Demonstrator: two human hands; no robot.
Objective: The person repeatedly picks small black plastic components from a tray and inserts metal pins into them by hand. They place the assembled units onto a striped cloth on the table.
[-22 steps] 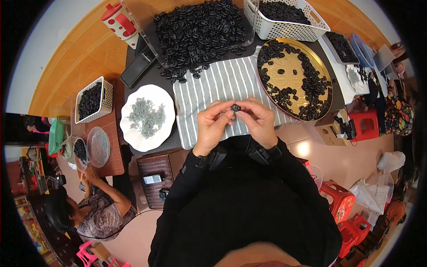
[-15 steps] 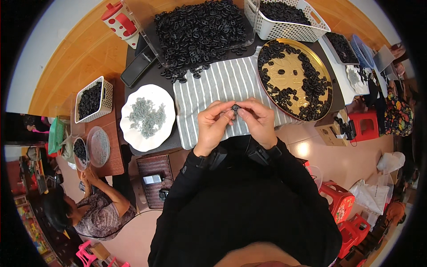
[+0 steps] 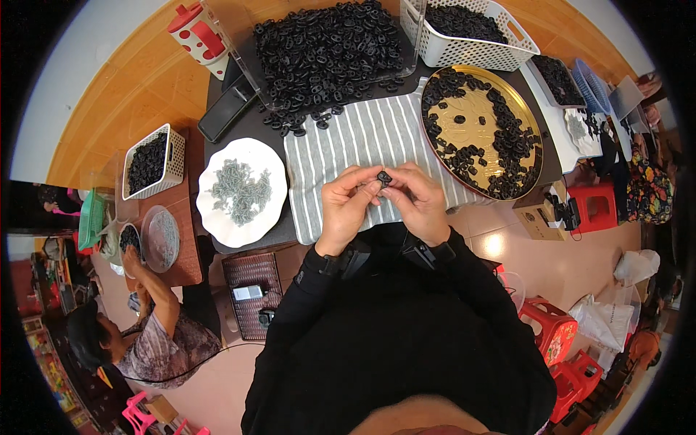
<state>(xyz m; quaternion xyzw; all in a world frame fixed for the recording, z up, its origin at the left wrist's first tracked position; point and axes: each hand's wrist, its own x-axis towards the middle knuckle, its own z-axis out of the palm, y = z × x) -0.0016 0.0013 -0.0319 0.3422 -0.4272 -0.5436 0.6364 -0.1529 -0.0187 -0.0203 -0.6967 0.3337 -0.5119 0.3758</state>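
Note:
Over a grey-and-white striped cloth (image 3: 326,145), my two hands meet at a small black two-hole cord lock (image 3: 384,177). My left hand (image 3: 348,203) pinches it between thumb and fingertips. The fingers of my right hand (image 3: 419,204) are closed against its right side, with the thumb just below it. Left of the cloth stands a white scalloped plate (image 3: 212,206) with a heap of small grey springs (image 3: 243,192). A round golden tray (image 3: 464,101) on the right carries many black cord locks (image 3: 518,138).
A clear bin of black pieces (image 3: 326,54) stands at the back, some spilled before it. Beside it are a white basket (image 3: 471,52), a phone (image 3: 227,110) and a red-dotted cup (image 3: 197,42). A co-worker (image 3: 159,333) sits at a side table lower left.
My right thumb and fingers have shifted slightly down, exposing more of the cord lock. My left hand stays nearly still. The co-worker's hand has moved up into a bowl of black pieces.

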